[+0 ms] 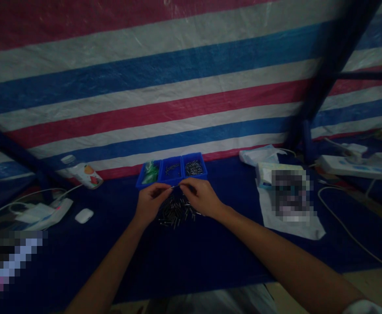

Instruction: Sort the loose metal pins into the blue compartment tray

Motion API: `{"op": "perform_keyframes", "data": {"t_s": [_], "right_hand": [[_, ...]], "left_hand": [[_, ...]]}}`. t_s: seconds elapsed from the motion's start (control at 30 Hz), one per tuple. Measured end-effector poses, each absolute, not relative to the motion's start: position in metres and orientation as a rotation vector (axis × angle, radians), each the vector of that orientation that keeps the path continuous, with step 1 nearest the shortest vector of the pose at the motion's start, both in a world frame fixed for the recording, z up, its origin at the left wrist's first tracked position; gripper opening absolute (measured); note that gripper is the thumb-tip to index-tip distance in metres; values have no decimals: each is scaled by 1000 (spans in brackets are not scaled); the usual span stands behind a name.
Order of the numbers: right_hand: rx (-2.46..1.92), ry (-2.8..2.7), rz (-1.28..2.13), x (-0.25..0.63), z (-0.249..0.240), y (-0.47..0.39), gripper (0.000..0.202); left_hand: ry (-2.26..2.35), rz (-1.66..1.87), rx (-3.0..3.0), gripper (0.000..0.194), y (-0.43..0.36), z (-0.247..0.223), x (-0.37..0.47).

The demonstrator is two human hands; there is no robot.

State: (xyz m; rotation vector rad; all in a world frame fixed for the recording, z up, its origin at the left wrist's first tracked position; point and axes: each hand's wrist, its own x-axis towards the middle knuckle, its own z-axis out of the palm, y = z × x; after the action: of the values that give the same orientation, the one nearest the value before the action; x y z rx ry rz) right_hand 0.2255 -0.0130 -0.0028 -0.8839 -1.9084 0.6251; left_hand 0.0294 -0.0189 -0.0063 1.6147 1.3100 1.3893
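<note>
My left hand [152,201] and my right hand [201,196] meet over a dark blue table. Pinched between the fingertips of both is a thin metal piece [175,186], too small for its exact kind to show. Below them lies a loose pile of slim dark metal pieces [174,213], partly hidden by the hands. Just beyond stand three joined blue bins. The left bin [139,179] holds green and clear plastic, the middle bin [171,175] a few thin metal pieces, and the right bin [194,156] many small metal pieces.
A bottle [87,174], a white earbud case [84,216] and a power strip [51,218] are on the left. To the right lie a tissue pack [263,174], a white sheet [292,229] and a cable [344,226]. Striped sheeting [164,113] hangs behind the table.
</note>
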Motion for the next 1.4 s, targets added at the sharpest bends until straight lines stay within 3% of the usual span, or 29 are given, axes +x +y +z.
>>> {"op": "perform_keyframes", "data": {"t_s": [0.3, 0.47, 0.63, 0.83, 0.97, 1.1, 1.4], "right_hand": [[-879, -1768, 801, 225, 6, -14, 23], [-1138, -1592, 1030, 236, 1, 8, 32], [-1231, -1369, 1151, 246, 1, 21, 28], [-1276, -1722, 781, 242, -5, 15, 30], [-983, -2274, 477, 234, -20, 7, 30], [-838, -2514, 402, 231, -25, 1, 28], [-1019, -2535, 258, 234, -16, -3, 36]], "left_hand": [[1298, 1292, 1628, 21, -21, -7, 32], [1292, 1230, 1672, 30, -22, -3, 32], [1374, 1165, 1766, 27, -19, -6, 28], [1498, 1015, 2108, 26, -19, -9, 27], [1466, 768, 2412, 21, -15, -15, 26], [1485, 551, 2518, 21, -11, -22, 22], [1458, 503, 2505, 27, -13, -18, 25]]}}
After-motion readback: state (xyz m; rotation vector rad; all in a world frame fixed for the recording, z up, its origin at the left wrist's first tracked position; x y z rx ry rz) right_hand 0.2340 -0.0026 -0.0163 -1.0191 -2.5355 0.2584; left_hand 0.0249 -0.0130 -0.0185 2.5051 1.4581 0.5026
